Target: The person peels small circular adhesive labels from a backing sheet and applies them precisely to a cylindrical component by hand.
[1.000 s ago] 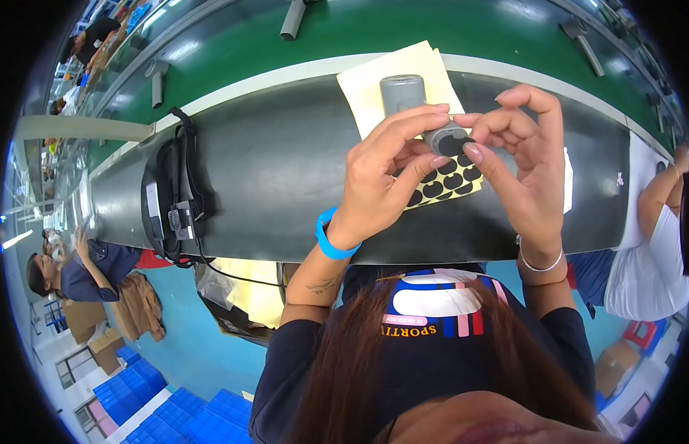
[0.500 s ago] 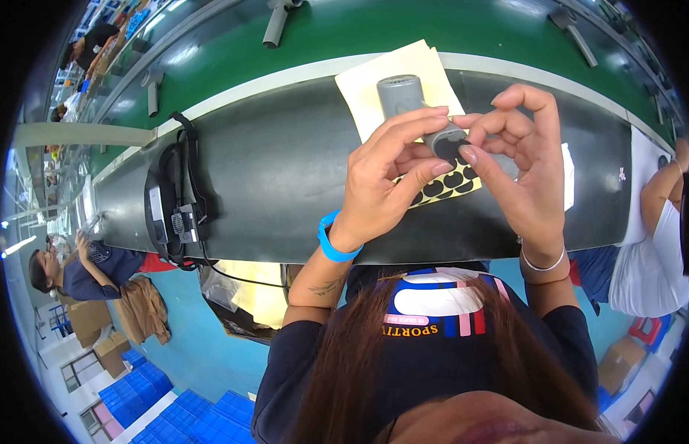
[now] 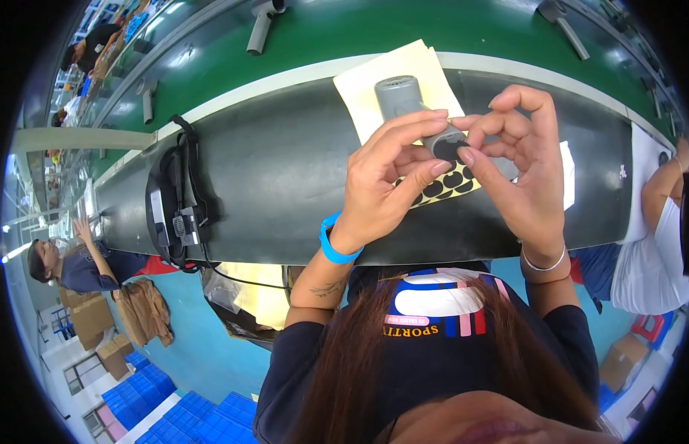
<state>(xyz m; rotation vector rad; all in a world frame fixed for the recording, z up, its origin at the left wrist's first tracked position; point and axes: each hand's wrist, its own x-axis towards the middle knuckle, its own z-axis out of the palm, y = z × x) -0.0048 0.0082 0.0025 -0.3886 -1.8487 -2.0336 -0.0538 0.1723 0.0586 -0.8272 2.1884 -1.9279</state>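
A grey hair dryer (image 3: 398,96) lies over pale yellow paper sheets (image 3: 355,87), its handle end turned toward me. My left hand (image 3: 383,177) is closed round the handle. At that end sits a dark round sticker (image 3: 449,150), which my right hand (image 3: 523,163) pinches at its edge between thumb and forefinger; its other fingers are curled or raised. Whether the sticker fully touches the handle end I cannot tell. Beneath my hands is a yellow sheet of black round stickers (image 3: 449,186), partly covered by my left hand.
A black strap with a small device (image 3: 183,222) lies on the dark bench (image 3: 278,170) at left. Beyond it runs a green conveyor (image 3: 344,33) carrying more grey hair dryers (image 3: 261,29). A white piece (image 3: 568,177) lies to my right. Co-workers sit at both sides; an open box (image 3: 248,296) stands below.
The hair dryers on the conveyor have shifted left. My hands keep almost the same place, with the sticker still at the handle end. The person at far left has moved an arm.
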